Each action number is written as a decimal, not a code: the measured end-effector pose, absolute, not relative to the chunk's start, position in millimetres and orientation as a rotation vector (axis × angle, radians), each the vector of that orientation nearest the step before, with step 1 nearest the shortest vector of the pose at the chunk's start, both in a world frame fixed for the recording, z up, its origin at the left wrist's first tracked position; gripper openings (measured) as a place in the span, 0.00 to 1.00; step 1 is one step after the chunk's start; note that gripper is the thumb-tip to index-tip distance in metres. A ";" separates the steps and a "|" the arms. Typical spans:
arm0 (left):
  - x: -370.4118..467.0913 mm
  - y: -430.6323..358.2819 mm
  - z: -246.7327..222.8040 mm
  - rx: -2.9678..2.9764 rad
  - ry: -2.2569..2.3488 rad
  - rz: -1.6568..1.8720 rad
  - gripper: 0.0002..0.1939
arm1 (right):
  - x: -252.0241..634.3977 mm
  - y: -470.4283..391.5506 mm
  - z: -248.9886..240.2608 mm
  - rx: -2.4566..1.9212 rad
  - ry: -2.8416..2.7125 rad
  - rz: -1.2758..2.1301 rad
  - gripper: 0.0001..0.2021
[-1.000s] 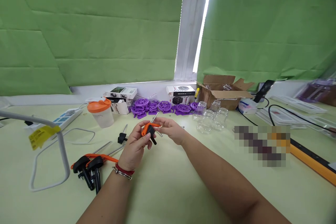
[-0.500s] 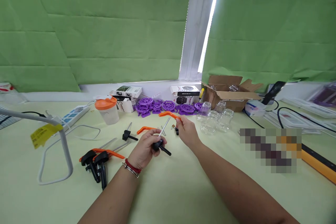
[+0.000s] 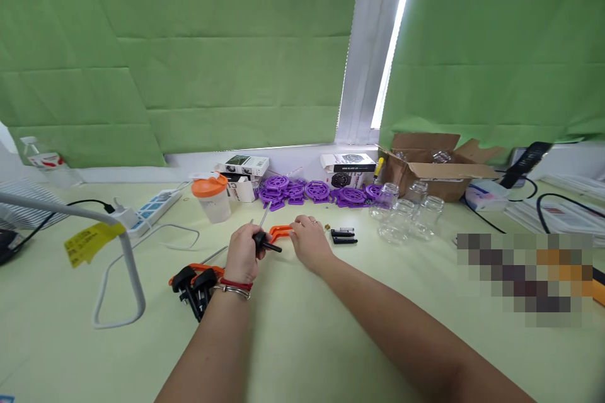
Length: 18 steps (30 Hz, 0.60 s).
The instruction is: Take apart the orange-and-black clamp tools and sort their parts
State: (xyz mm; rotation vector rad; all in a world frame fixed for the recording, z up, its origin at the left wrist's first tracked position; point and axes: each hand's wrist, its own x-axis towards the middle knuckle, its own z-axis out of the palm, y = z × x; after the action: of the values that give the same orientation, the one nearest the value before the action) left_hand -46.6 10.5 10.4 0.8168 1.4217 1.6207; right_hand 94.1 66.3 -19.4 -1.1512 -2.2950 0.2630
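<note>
My left hand [image 3: 242,254] is closed around a black plastic part [image 3: 261,240] with a short black stem and a thin metal rod pointing up and away. Close by on the right, my right hand [image 3: 311,242] is low at the tabletop, its fingers closed on the end of a curved orange handle [image 3: 280,231]. A second orange piece seems to lie against it; the fingers partly hide both. Left of my left wrist lie two black parts [image 3: 193,286] with orange handles and metal rods. Small black pieces and a spring [image 3: 343,236] rest right of my right hand.
Purple plastic wheel-like parts [image 3: 317,191] line the back, before small boxes [image 3: 347,162]. Glass jars [image 3: 411,217] and an open cardboard box [image 3: 442,179] stand back right. An orange-lidded cup [image 3: 212,199], power strip [image 3: 154,211] and bent white tube [image 3: 137,283] are left.
My right hand has lowered the orange handle to the table beside the other orange piece. My left hand has turned the black part, and the view has shifted left.
</note>
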 end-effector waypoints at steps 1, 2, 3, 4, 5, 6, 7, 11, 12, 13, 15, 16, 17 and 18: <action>-45.1 10.6 9.8 0.845 1.450 1.600 0.05 | 96.4 62.5 -17.2 -1.057 -2.254 0.399 0.15; -42.7 10.3 9.2 0.880 1.476 1.571 0.06 | 98.9 57.8 -15.7 -0.967 -2.218 0.564 0.16; -39.4 9.8 8.6 0.914 1.493 1.538 0.07 | 101.5 52.7 -15.4 -0.895 -2.192 0.744 0.17; -35.9 9.1 8.1 0.957 1.509 1.495 0.08 | 103.9 47.5 -16.2 -0.849 -2.179 0.903 0.16; -32.7 8.2 7.9 1.010 1.530 1.445 0.09 | 106.0 42.9 -18.0 -0.834 -2.181 1.016 0.15; -30.5 7.0 8.3 1.064 1.550 1.398 0.10 | 107.9 39.1 -20.4 -0.851 -2.193 1.068 0.13; -30.2 5.8 9.5 1.138 1.599 1.350 0.12 | 109.3 36.4 -22.9 -0.894 -2.209 1.059 0.12; -50.8 -0.7 21.5 1.541 2.288 1.012 0.17 | 109.2 35.6 -27.1 -1.101 -2.239 0.759 0.13; -60.0 -2.4 25.0 1.551 2.491 0.862 0.16 | 107.3 36.7 -26.0 -1.116 -2.257 0.683 0.12; -69.5 -4.2 27.9 1.521 2.632 0.718 0.14 | 104.5 37.8 -24.3 -1.117 -2.288 0.617 0.12; -86.5 -7.7 30.9 1.481 2.752 0.408 0.13 | 95.7 39.9 -20.5 -1.118 -2.372 0.510 0.11; -93.0 -9.6 31.1 1.454 2.750 0.302 0.15 | 90.0 41.1 -18.9 -1.135 -2.418 0.467 0.11; -97.8 -11.7 30.7 1.446 2.714 0.225 0.17 | 83.6 42.5 -17.8 -1.158 -2.463 0.425 0.11; -101.1 -14.1 30.1 1.444 2.670 0.164 0.18 | 76.7 44.2 -17.2 -1.184 -2.505 0.379 0.12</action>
State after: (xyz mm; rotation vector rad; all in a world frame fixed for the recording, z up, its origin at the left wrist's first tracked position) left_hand -101.1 -14.1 30.1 1.4438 2.6701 0.1641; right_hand 76.7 44.2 -17.2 -1.1841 -2.5050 0.3792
